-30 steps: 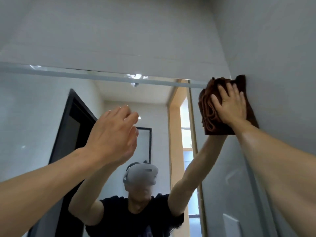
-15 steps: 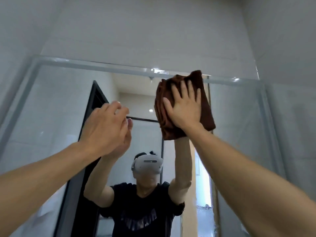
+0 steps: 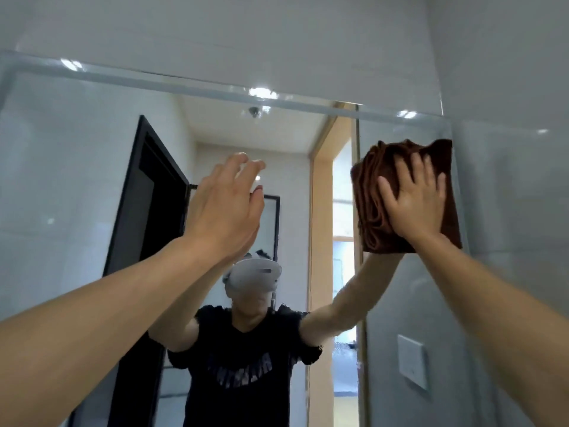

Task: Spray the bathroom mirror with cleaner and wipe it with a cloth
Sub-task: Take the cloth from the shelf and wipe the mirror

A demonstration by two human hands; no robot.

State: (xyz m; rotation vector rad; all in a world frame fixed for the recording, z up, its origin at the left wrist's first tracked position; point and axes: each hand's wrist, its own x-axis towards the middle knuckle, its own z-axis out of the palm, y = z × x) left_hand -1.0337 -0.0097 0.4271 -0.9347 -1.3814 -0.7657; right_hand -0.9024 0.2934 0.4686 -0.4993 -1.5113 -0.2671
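Surface: the mirror [image 3: 92,180] was a wide wall-mounted pane with a bevelled top edge, running up to the right-hand wall; pale tiles [image 3: 277,35] sat above it.
Room: the glass reflected a dark door frame [image 3: 147,195], a wood-trimmed doorway [image 3: 320,241] with bright light behind, a ceiling fitting [image 3: 254,111] and a white wall plate [image 3: 412,362] low on the right.
Reflection: a person in a black T-shirt [image 3: 246,365] with a white headset [image 3: 255,274], both arms raised.
Cloth position: the brown cloth [image 3: 372,211] lay flat against the mirror at its upper right corner, just below the top edge, its right side close to the mirror's right edge.
Cloth axis: folded into a rough rectangle, the long axis ran near vertical, tilted slightly, with the layered folds showing along its left side.
Right hand: the right hand [image 3: 412,204] pressed palm-down on the cloth, fingers spread and pointing up; pinning it to the glass rather than clenching it.
Left hand: the left hand [image 3: 224,211] was raised before the middle of the mirror, fingers loosely extended, holding nothing; contact with the glass could not be told.
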